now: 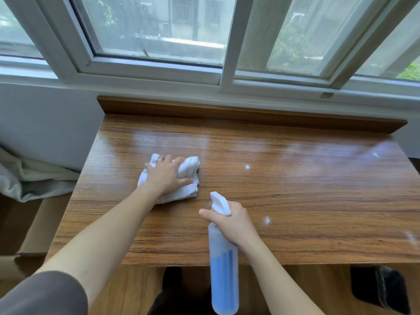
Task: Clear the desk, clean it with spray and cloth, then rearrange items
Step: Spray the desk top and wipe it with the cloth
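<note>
The wooden desk (295, 189) fills the middle of the view. My left hand (167, 177) lies on a crumpled white cloth (188, 169) on the desk's left half, fingers curled over its folds. My right hand (231, 220) grips the neck of a translucent spray bottle (223, 269) with blue liquid and a white trigger head, held over the desk's front edge with the nozzle pointing away from me. Small white foam spots (267, 220) dot the right half of the desk.
A raised wooden ledge (250, 114) runs along the desk's back under a sliding window (159, 30). Pale fabric (27, 176) lies left of the desk. A dark object (384, 289) sits on the floor at the lower right.
</note>
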The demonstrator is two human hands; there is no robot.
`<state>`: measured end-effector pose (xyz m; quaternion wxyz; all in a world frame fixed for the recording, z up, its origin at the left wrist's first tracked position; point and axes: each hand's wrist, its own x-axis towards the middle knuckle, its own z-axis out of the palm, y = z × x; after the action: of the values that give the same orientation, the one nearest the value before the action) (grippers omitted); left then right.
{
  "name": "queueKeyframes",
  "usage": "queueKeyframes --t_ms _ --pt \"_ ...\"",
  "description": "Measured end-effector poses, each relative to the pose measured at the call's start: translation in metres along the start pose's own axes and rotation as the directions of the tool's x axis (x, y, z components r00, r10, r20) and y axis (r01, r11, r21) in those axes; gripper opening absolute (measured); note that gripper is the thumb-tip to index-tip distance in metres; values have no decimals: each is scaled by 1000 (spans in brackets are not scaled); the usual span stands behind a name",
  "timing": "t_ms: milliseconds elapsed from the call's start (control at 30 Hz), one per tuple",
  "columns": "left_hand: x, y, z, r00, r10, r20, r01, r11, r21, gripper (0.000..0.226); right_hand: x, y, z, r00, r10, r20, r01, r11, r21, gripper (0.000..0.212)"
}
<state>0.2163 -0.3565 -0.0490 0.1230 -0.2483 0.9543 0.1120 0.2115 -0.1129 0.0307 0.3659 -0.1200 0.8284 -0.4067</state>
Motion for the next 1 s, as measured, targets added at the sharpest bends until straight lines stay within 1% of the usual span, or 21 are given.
queueKeyframes --t_ms 67,100,133,200,267,333,400,467,667,700,800,833,933,1000 --pt "-18 0 7 1000 18 -9 -18 1000 -3 77 0 -5 -4 1000 -7 -16 8 1000 15 61" --pt "-28 -1 11 1000 20 -11 -20 1000 -1 78 1 -7 -6 1000 -2 -23 3 1000 24 66" --pt "-39 -2 15 1000 18 -12 -17 1000 7 79 3 -7 -9 1000 0 -30 1 1000 31 63" --pt "-59 -5 25 999 23 -37 -22 999 24 86 5 -8 -13 999 0 -32 1 999 41 45" --pt "-76 -8 37 994 52 -93 -51 999 13 87 7 -8 -16 999 -14 -33 15 999 31 41" --pt "-83 -10 49 981 92 -172 -92 996 11 78 9 -5 -16 999 -16 -35 17 999 28 45" --pt "-78 -10 54 964 107 -244 -106 994 20 73 9 -4 -15 999 -19 -37 19 1000 19 53" --pt "-66 -7 51 958 97 -268 -89 995 41 72 9 -3 -14 999 -17 -38 18 1000 8 58" --pt "-36 -2 32 981 71 -180 -59 995 76 85 8 -7 -8 999 -11 -46 13 999 40 71" --pt "-32 1 28 985 55 -163 -44 996 75 84 8 -8 -7 999 -11 -44 13 999 48 68" --pt "-19 7 21 992 7 -122 2 997 77 78 5 -7 -5 999 -25 -38 27 998 48 44" --pt "-17 9 19 994 -4 -114 14 997 80 78 5 -6 -5 999 -31 -38 33 998 49 43" --pt "-21 12 19 995 -13 -102 21 997 77 76 2 -4 -4 998 -37 -45 39 998 56 57" --pt "-32 13 20 995 5 -98 2 997 77 74 0 -4 -5 998 -43 -51 45 998 48 55"
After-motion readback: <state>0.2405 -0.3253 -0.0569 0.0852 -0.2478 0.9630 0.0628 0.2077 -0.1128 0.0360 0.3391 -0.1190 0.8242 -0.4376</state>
